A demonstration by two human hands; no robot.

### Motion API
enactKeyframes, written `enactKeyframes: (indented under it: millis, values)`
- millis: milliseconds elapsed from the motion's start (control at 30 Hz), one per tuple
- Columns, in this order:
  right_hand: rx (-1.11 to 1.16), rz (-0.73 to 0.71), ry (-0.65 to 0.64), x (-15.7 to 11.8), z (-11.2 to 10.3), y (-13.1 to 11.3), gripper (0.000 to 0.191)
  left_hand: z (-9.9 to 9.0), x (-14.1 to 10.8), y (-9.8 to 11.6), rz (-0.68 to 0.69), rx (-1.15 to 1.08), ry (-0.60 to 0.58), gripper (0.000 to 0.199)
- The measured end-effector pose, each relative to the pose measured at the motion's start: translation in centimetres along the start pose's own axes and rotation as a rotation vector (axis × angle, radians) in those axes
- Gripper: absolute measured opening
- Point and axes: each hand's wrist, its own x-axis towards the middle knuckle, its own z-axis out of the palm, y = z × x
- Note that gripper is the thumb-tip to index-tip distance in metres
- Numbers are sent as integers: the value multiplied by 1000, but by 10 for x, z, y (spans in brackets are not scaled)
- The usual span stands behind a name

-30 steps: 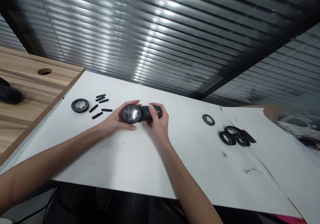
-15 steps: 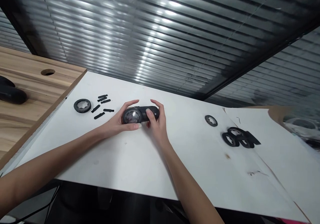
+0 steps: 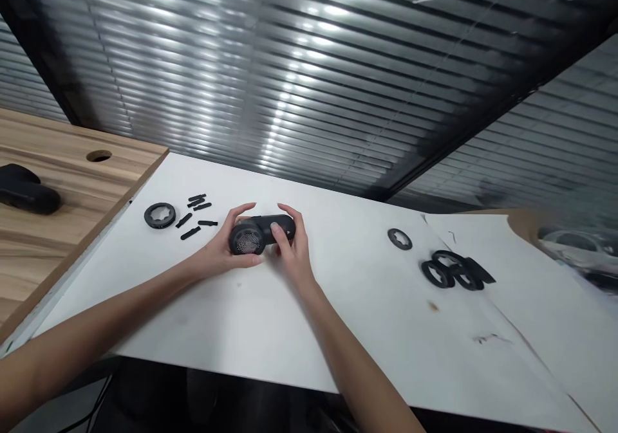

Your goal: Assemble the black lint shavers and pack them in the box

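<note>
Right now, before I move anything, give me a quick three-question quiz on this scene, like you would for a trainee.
1. True or false: the left hand holds the round mesh end of the black handheld device, and the right hand holds its body.
2. What lies just left of the hands? A) a coil of cable B) small black strips C) a screwdriver
3. Fill in: apart from the pile at right, ___ black rings with star-shaped openings lie singly on the white board.

Key: 1 true; 2 B; 3 two.
</note>
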Motion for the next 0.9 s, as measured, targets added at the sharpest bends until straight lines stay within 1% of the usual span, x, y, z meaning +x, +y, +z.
enactKeyframes:
  millis: [67, 167, 233, 300, 367, 467, 533, 567, 667, 767, 900]
  values:
    - [28, -26, 32, 2, -1, 1, 53, 2, 1, 0, -34, -7, -28, 116]
    - [52, -61, 70, 4, -4, 0, 56, 4, 2, 3, -128, -16, -63, 130]
    - [78, -61, 57, 5, -4, -2, 59, 6, 4, 5, -166, -108, -72, 131]
    - [120, -60, 43, 5, -4, -4, 62, 7, 6, 6, -199, -259, -82, 124]
    - [156, -64, 48, 5, -3, -5, 65, 9, 9, 6, -241, -365, -91, 111]
    - [173, -51, 62, 5, -3, -5, 71, 11, 13, 4, -273, -393, -114, 79]
    - [184, -45, 64, 6, -4, -4, 75, 11, 16, 3, -252, -385, -127, 60]
    - [193, -50, 64, 7, -5, -3, 74, 12, 17, 3, -232, -376, -120, 55]
    - [217, -81, 54, 10, -6, -2, 66, 14, 18, 5, -178, -336, -45, 47]
    - [215, -125, 54, 11, -6, -3, 55, 15, 17, 6, -132, -278, 32, 49]
    - [142, -138, 74, 11, -8, -6, 43, 14, 15, 2, -81, -197, 37, 58]
